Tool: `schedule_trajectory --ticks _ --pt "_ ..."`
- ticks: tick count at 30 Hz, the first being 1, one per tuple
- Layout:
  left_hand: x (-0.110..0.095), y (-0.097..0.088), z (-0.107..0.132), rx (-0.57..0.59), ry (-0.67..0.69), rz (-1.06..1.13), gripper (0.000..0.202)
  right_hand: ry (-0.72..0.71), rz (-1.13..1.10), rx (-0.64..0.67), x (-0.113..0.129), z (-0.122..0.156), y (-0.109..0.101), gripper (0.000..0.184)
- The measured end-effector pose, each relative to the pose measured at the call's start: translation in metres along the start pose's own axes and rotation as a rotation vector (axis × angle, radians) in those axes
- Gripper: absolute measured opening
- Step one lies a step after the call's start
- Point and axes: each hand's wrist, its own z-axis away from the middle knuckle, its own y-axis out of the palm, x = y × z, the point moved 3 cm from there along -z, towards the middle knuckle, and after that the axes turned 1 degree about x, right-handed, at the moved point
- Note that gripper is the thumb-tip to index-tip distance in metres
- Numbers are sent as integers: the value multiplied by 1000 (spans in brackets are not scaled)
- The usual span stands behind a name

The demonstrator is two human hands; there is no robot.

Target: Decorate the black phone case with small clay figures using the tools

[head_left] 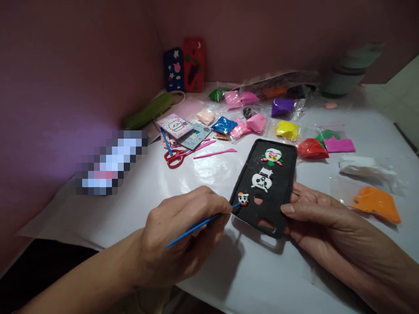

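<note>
My right hand (pixel 314 213) grips a black phone case (pixel 278 187) by its lower right edge, thumb on top and fingers beneath, holding it tilted above the table. Clay figures decorate the case: a white head with green and pink parts (pixel 272 157), a white figure with black features (pixel 262 179) and a small white-and-orange face (pixel 242 199). A small pinkish-brown spot (pixel 258 199) lies beside that face. Pinched in my left hand (pixel 193 226) is a thin blue modelling tool (pixel 193 229), its tip at the small face.
Bagged coloured clay, such as blue (pixel 224 125), yellow (pixel 287 129) and orange (pixel 378 204), covers the back and right. Red-handled scissors (pixel 174 159), a pink tool (pixel 215 153) and cards (pixel 175 125) lie left of centre. Two decorated cases (pixel 194 65) lean on the wall; a blurred-out screen (pixel 111 163) stands left.
</note>
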Motion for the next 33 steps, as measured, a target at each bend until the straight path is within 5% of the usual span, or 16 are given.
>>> schedule_trajectory --ticks 12,33 --pt "3 -3 2 -62 -65 22 17 6 9 -20 1 -3 -1 31" --pt "3 5 4 -17 39 63 17 3 75 -46 -2 1 3 28"
